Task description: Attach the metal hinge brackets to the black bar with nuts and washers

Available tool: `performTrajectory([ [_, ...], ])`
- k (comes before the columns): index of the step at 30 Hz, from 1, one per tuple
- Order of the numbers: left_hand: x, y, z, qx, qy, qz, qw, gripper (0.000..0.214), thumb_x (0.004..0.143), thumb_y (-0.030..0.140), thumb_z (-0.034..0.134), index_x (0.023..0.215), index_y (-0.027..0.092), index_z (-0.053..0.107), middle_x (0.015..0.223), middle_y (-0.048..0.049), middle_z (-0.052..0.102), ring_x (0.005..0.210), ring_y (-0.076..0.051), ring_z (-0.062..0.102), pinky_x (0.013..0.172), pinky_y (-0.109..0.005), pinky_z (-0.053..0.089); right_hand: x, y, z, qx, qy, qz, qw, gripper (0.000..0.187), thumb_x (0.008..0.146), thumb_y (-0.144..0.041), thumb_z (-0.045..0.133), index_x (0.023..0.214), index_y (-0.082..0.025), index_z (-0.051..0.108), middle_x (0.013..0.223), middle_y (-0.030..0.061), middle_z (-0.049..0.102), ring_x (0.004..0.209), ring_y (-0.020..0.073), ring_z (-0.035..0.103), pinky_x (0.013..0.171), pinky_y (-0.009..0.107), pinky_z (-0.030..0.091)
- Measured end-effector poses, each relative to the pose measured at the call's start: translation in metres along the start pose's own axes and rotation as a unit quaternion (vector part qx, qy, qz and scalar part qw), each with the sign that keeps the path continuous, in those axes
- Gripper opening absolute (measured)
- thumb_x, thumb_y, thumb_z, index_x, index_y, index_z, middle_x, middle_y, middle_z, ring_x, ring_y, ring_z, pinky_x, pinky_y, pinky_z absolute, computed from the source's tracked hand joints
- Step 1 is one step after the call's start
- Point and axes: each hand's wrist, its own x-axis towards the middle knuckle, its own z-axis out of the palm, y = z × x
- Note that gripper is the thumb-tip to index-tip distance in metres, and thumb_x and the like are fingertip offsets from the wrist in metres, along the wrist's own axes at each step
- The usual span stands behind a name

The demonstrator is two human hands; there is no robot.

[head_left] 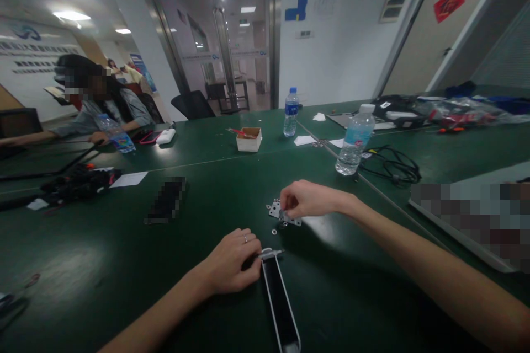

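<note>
My left hand (234, 262), a ring on one finger, is closed at the near end of the table's middle. Its thumb and fingertips pinch a small metal piece (273, 254) lying across the far end of a long, silver-edged dark bar (281, 306). Farther off, my right hand (308, 198) reaches down with its fingers pinched together over flat metal plates with holes (275, 209). Whatever sits between those fingertips is hidden. Several small washers lie around the plates, one washer (274, 231) a little nearer to the bar.
Beyond my hands stand a small open box (249, 140) and two water bottles, one clear bottle (355, 140) near my right forearm. A black cable (391, 165) lies beside it. At left are a dark phone (167, 200) and black gear (77, 185); another person (103, 99) sits behind.
</note>
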Motion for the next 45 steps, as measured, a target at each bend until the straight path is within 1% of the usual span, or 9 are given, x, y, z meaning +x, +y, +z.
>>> performTrajectory([
  [2, 0.000, 0.001, -0.001, -0.001, 0.000, -0.004, 1.000, 0.012, 0.085, 0.022, 0.044, 0.079, 0.018, 0.053, 0.078, -0.0021, 0.053, 0.071, -0.016, 0.045, 0.065, -0.028, 0.036, -0.004, -0.011, 0.002, 0.039, -0.066, -0.034, 0.996, 0.021, 0.079, -0.021, 0.061, 0.099, -0.016, 0.065, 0.089, 0.0009, 0.067, 0.075, 0.0121, 0.062, 0.064, 0.022, 0.045],
  [5, 0.000, 0.001, -0.001, 0.002, 0.003, -0.006, 1.000, 0.011, 0.084, 0.022, 0.045, 0.081, 0.017, 0.054, 0.078, -0.0023, 0.052, 0.071, -0.017, 0.046, 0.065, -0.028, 0.037, -0.003, -0.018, 0.008, 0.054, -0.155, -0.072, 0.984, 0.017, 0.081, -0.019, 0.061, 0.097, -0.016, 0.067, 0.088, 0.0005, 0.066, 0.078, 0.0123, 0.061, 0.068, 0.023, 0.045],
  [9, 0.000, 0.000, 0.001, 0.005, 0.016, 0.000, 1.000, 0.011, 0.083, 0.022, 0.045, 0.083, 0.017, 0.055, 0.079, -0.0028, 0.052, 0.071, -0.017, 0.046, 0.064, -0.029, 0.036, 0.003, -0.014, 0.017, 0.054, -0.209, -0.090, 0.972, 0.016, 0.081, -0.020, 0.064, 0.095, -0.012, 0.066, 0.087, 0.0019, 0.064, 0.078, 0.0131, 0.059, 0.069, 0.025, 0.045],
  [16, -0.001, -0.002, 0.002, 0.006, 0.023, 0.009, 1.000, 0.011, 0.083, 0.022, 0.046, 0.083, 0.016, 0.056, 0.078, -0.0029, 0.052, 0.071, -0.017, 0.046, 0.064, -0.029, 0.036, 0.002, -0.015, 0.020, 0.072, -0.209, -0.098, 0.970, 0.012, 0.082, -0.014, 0.063, 0.094, -0.012, 0.063, 0.090, 0.0012, 0.061, 0.083, 0.0128, 0.058, 0.074, 0.026, 0.045],
  [24, -0.001, -0.001, 0.001, -0.001, 0.012, -0.003, 1.000, 0.012, 0.084, 0.023, 0.046, 0.084, 0.017, 0.056, 0.079, -0.0023, 0.053, 0.072, -0.017, 0.046, 0.065, -0.028, 0.036, 0.000, -0.017, 0.020, 0.044, -0.204, -0.072, 0.975, 0.013, 0.083, -0.016, 0.063, 0.095, -0.012, 0.063, 0.086, 0.0004, 0.061, 0.078, 0.0129, 0.057, 0.068, 0.025, 0.045],
  [28, -0.002, -0.001, 0.001, 0.003, 0.014, 0.003, 1.000, 0.011, 0.084, 0.021, 0.046, 0.083, 0.016, 0.056, 0.079, -0.0022, 0.053, 0.072, -0.017, 0.046, 0.065, -0.029, 0.036, -0.001, -0.021, 0.019, 0.051, -0.214, -0.078, 0.972, 0.013, 0.082, -0.016, 0.065, 0.093, -0.011, 0.064, 0.085, 0.0005, 0.062, 0.077, 0.0119, 0.058, 0.068, 0.024, 0.045],
  [37, 0.000, -0.003, 0.003, 0.005, 0.033, 0.019, 0.999, 0.011, 0.083, 0.022, 0.045, 0.081, 0.017, 0.055, 0.076, -0.0024, 0.053, 0.070, -0.017, 0.046, 0.064, -0.029, 0.035, 0.000, -0.017, 0.020, 0.055, -0.192, -0.086, 0.976, 0.017, 0.080, -0.018, 0.066, 0.095, -0.011, 0.064, 0.085, 0.0008, 0.063, 0.076, 0.0119, 0.059, 0.066, 0.023, 0.045],
  [42, 0.001, -0.003, 0.004, 0.005, 0.038, 0.025, 0.999, 0.011, 0.082, 0.022, 0.046, 0.081, 0.017, 0.055, 0.075, -0.0025, 0.053, 0.068, -0.017, 0.046, 0.062, -0.028, 0.035, -0.005, -0.023, 0.020, 0.007, -0.217, -0.032, 0.976, 0.026, 0.078, -0.029, 0.069, 0.097, -0.012, 0.064, 0.085, 0.0014, 0.064, 0.075, 0.0129, 0.059, 0.062, 0.023, 0.043],
  [45, 0.001, -0.003, 0.003, 0.000, 0.038, 0.026, 0.999, 0.011, 0.083, 0.023, 0.045, 0.079, 0.017, 0.054, 0.075, -0.0022, 0.053, 0.068, -0.016, 0.046, 0.062, -0.027, 0.035, -0.010, -0.032, 0.027, -0.031, -0.215, -0.016, 0.976, 0.030, 0.079, -0.038, 0.067, 0.094, -0.012, 0.065, 0.081, 0.0010, 0.063, 0.071, 0.0130, 0.058, 0.058, 0.023, 0.041],
])
